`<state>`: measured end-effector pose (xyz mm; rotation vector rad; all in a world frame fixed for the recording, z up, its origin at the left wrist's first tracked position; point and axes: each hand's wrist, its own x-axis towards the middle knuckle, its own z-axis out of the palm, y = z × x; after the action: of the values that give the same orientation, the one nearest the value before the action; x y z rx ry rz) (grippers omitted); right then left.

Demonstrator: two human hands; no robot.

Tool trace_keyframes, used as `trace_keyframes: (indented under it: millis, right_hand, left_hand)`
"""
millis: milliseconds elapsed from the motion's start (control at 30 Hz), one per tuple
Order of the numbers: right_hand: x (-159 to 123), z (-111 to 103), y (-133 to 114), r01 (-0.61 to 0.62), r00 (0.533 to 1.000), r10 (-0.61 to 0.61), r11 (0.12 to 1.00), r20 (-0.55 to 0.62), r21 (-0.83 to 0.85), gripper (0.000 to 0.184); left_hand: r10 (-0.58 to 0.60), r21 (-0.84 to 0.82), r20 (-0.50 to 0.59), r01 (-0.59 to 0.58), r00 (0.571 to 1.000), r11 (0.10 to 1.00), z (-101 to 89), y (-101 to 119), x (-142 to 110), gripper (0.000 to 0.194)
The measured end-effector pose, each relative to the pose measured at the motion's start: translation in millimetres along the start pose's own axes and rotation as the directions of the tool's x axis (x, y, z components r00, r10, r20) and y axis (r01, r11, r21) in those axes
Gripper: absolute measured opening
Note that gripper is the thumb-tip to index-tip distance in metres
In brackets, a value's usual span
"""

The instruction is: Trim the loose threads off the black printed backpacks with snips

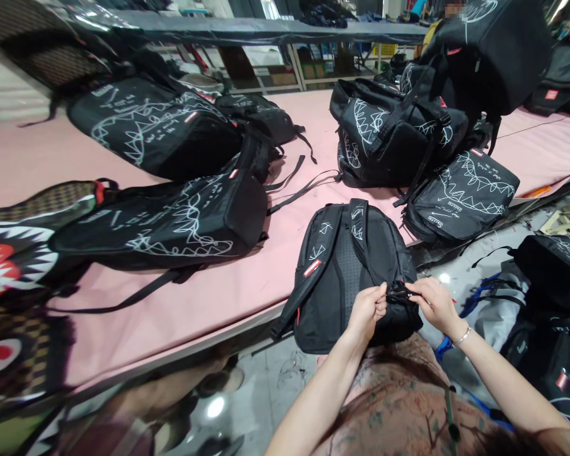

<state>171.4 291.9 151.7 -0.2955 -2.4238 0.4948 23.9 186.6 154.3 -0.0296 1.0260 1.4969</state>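
Observation:
A black backpack (308, 316) lies at the table's near edge with its back panel and shoulder straps facing up. White line drawings and a small red label mark the straps. My left hand (368, 311) is closed in a fist on a bunched black strap (398, 292) at the bag's lower right side. From the right, my right hand (436, 304) pinches the same bunched strap between thumb and fingers. Whether a buckle sits within the bunch is too small and dark to tell. The bag's lower part hangs past the table edge against my lap.
Several black backpacks with white drawings lie on the pink table (275, 278), including one bag (475, 196) close on the right. Checkered bags with shark faces (14, 259) are at the left. More black bags (551, 342) are piled low at right. Across the table, a person handles a bag (503, 57).

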Motion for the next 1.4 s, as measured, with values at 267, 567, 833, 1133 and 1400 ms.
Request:
trace_keyframes:
  millis: [267,567,833,1133,1400]
  right_hand:
    - [5,1,6,0.049,0.998,-0.044,0.993,0.046,-0.107,0.02]
    - [1,4,8,0.101,0.994,-0.107,0.974,-0.023,-0.202,0.018]
    - [-10,12,4,-0.46,0.874,0.483,0.783,0.056,0.418,0.023]
    - [-3,44,-13,-0.659,0.711,0.639,0.459,0.294,0.597,0.042]
    - [-19,46,-32,-0.589,0.792,0.539,0.799,0.288,0.122,0.024]
  left_hand:
    - [0.001,0.029,0.011,-0.002,1.0,1.0,-1.8,0,0,0.059]
    - [-0.001,0.067,0.007,0.0,1.0,0.998,-0.7,0,0,0.061]
    - [0.22,0.389,-0.042,-0.187,0.975,0.902,-3.8,10,-9,0.047]
    - [0.707,0.872,0.462,-0.42,0.535,-0.251,-16.4,21,-13,0.015]
    - [0.651,0.69,0.724,-0.236,0.228,-0.685,-35.1,24,4,0.011]
